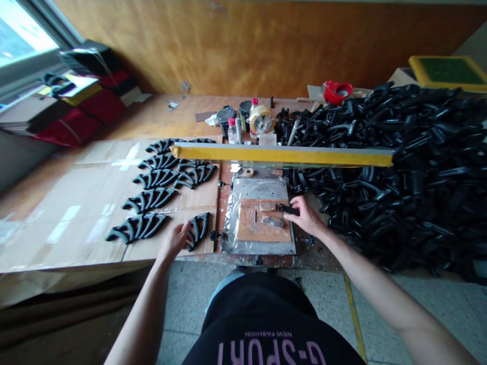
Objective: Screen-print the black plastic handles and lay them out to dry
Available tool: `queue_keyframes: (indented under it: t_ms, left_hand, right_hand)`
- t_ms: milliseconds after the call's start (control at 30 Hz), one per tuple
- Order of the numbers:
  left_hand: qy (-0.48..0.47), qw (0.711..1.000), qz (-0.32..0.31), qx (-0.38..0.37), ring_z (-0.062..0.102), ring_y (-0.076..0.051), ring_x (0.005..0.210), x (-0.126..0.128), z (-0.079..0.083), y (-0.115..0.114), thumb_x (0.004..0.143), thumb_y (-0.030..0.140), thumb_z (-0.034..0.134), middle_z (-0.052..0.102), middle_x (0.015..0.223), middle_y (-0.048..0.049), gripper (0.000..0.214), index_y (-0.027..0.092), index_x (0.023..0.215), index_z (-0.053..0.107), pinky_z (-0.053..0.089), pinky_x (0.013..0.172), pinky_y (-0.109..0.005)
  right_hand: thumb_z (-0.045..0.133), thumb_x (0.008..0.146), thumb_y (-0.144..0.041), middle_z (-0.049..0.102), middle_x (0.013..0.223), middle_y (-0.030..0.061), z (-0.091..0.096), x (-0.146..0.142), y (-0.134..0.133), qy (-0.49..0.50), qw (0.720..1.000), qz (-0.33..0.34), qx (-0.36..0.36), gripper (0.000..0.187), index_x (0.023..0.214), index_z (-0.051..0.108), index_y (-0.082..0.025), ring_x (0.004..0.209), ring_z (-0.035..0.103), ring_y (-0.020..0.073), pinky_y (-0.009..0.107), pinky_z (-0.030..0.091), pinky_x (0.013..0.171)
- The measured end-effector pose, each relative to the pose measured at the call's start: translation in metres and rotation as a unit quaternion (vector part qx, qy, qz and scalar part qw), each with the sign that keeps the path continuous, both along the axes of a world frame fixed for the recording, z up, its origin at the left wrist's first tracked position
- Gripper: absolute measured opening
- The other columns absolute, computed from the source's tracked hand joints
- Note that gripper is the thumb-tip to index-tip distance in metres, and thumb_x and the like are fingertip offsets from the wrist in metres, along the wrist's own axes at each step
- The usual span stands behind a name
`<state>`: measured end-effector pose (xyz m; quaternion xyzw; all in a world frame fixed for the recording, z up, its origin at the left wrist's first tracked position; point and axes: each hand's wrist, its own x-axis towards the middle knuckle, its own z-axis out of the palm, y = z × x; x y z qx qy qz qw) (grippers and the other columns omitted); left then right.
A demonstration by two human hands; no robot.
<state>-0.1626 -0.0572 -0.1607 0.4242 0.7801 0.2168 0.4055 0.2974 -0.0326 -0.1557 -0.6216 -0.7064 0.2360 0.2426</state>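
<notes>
My left hand (176, 240) rests on the cardboard sheet (76, 213) with its fingers on a black curved plastic part (199, 228) near the sheet's front right corner. My right hand (306, 215) pinches another black plastic part (288, 208) at the right edge of a metal jig plate (258, 190) that carries a brown board (253, 230). Left of my left hand, several like black parts (149, 199) lie in rows on the cardboard.
A big heap of black plastic parts (411, 167) fills the table's right side. A yellow bar (281, 153) hangs across above the jig. Bottles, a tape roll (261, 120) and a red tape dispenser (337, 92) stand behind. Folded bags (72, 111) lie far left.
</notes>
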Motion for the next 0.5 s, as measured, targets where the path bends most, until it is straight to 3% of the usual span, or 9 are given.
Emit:
queue_keyframes:
  t_ms: [67,133,200,300,400,500]
  left_hand:
    - [-0.076,0.992,-0.008,0.098,0.05,-0.012,0.038,0.038,0.034,0.021,0.084,0.061,0.05,0.059,0.051,0.0002,0.046,0.016,0.087,0.061,0.037,0.039,-0.02]
    - [-0.147,0.967,-0.028,0.204,0.051,-0.009,0.042,0.078,0.071,0.043,0.085,0.06,0.052,0.061,0.058,0.001,0.047,0.016,0.098,0.061,0.037,0.042,-0.017]
    - [-0.23,0.927,-0.024,0.294,0.05,-0.008,0.042,0.112,0.107,0.062,0.086,0.061,0.052,0.061,0.059,0.0026,0.047,0.018,0.105,0.059,0.038,0.043,-0.017]
    - [-0.333,0.879,-0.029,0.341,0.047,-0.008,0.039,0.145,0.144,0.08,0.089,0.064,0.044,0.059,0.058,0.0021,0.047,0.019,0.094,0.057,0.037,0.041,-0.018]
    - [-0.366,0.863,-0.033,0.346,0.048,-0.009,0.041,0.152,0.152,0.077,0.09,0.064,0.039,0.06,0.058,-0.0004,0.05,0.017,0.083,0.056,0.038,0.041,-0.02]
    - [-0.346,0.884,-0.021,0.315,0.057,-0.011,0.054,0.14,0.135,0.051,0.09,0.064,0.04,0.066,0.073,-0.0037,0.053,0.016,0.094,0.064,0.045,0.05,-0.022]
  right_hand:
    - [0.063,0.085,-0.037,0.066,0.089,0.0012,-0.005,-0.041,-0.006,0.011,0.996,0.079,-0.045,0.021,0.097,0.054,-0.022,0.077,0.062,0.0177,0.028,0.046,0.069]
    - [0.059,0.09,-0.032,0.066,0.089,0.0034,-0.009,-0.067,-0.002,-0.047,0.992,0.115,-0.033,0.013,0.088,0.054,-0.02,0.08,0.062,0.0177,0.028,0.045,0.072]
    - [0.058,0.091,-0.03,0.066,0.094,0.0086,-0.012,-0.081,0.005,-0.13,0.983,0.125,0.013,0.013,0.086,0.054,-0.019,0.09,0.061,0.0206,0.031,0.045,0.079]
    - [0.06,0.091,-0.032,0.065,0.1,0.0125,-0.014,-0.087,0.011,-0.207,0.968,0.119,0.075,0.015,0.087,0.057,-0.018,0.1,0.059,0.0244,0.034,0.044,0.085]
    - [0.06,0.09,-0.036,0.065,0.098,0.0109,-0.017,-0.082,0.009,-0.208,0.97,0.09,0.086,0.017,0.087,0.06,-0.019,0.098,0.058,0.0239,0.033,0.045,0.083]
    - [0.056,0.091,-0.038,0.067,0.088,0.007,-0.015,-0.056,0.009,-0.155,0.986,0.02,0.065,0.019,0.086,0.063,-0.021,0.09,0.059,0.0228,0.032,0.045,0.079]
